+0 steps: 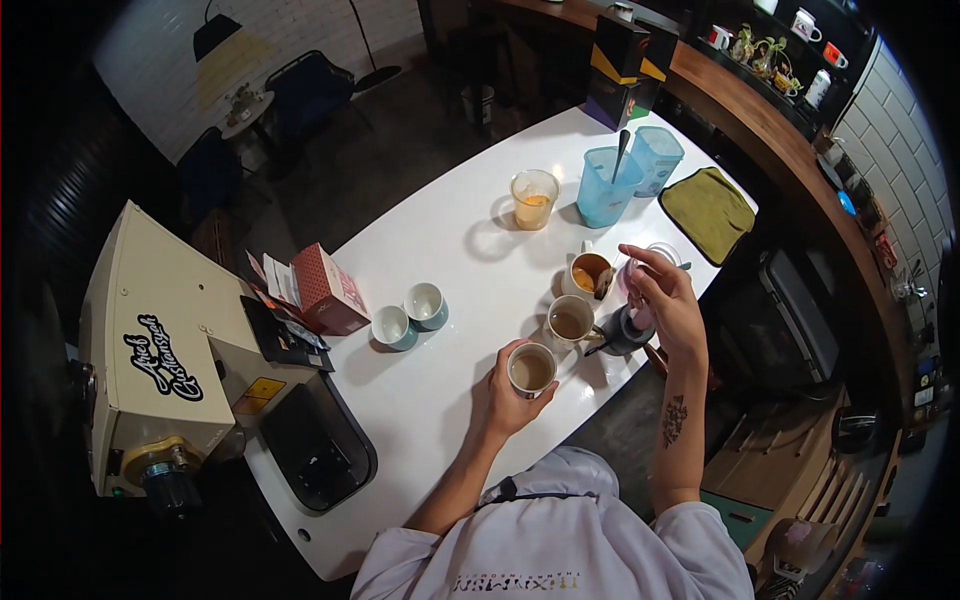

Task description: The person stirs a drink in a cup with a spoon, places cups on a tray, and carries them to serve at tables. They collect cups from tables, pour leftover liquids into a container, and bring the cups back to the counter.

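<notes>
The left hand (507,402) is wrapped around a brown-filled cup (532,370) by the white desk's (440,250) near edge; the cup's base is hidden. The raised right hand (670,305) partly covers a dark vessel (627,333); whether it grips anything cannot be told. Two more filled cups (571,321) stand just beyond. Open surface stretches between paired pale cups (427,308) and an amber-stained glass (534,212).
</notes>
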### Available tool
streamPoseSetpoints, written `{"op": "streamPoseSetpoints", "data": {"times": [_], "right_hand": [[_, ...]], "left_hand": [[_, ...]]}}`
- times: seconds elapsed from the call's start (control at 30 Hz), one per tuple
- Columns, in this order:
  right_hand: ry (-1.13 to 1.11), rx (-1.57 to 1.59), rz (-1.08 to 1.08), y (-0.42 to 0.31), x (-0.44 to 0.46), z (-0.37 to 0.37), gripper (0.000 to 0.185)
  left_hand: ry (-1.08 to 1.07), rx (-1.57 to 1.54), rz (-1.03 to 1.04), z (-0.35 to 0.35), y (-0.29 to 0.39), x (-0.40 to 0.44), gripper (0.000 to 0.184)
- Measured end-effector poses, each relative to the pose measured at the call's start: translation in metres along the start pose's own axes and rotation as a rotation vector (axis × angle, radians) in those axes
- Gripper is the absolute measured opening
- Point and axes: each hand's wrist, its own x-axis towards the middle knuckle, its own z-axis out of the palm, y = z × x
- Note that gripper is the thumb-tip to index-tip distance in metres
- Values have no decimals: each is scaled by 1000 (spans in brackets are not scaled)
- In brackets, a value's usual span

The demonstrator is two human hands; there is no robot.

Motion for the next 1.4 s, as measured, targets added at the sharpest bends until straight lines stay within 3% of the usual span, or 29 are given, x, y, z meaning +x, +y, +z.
{"op": "streamPoseSetpoints", "data": {"times": [0.2, 0.43, 0.8, 1.07, 1.17, 1.27, 1.33, 1.4], "right_hand": [[16, -29, 61, 27, 11, -10, 38], [-136, -42, 299, 47, -16, 2, 34], [-83, -199, 243, 41, -90, 6, 40], [-60, -206, 298, 55, -105, -11, 23], [-21, -211, 288, 48, -100, -15, 17], [-7, -293, 130, 43, -87, -36, 15], [155, -327, 175, 32, -77, -52, 17], [360, -523, -85, 45, -60, -69, 22]], "left_hand": [[-23, -80, 16, 3, -8, 2, 75], [-36, -68, -17, -1, 2, 3, 76], [-102, -55, -79, -5, 8, 8, 75], [-131, -67, -33, -6, 7, 15, 74], [-123, -44, -11, -5, 8, 15, 75], [-134, -36, -47, -6, 12, 15, 75], [-131, -47, -40, -6, 11, 15, 75], [-131, -60, -38, -6, 9, 13, 75]]}}
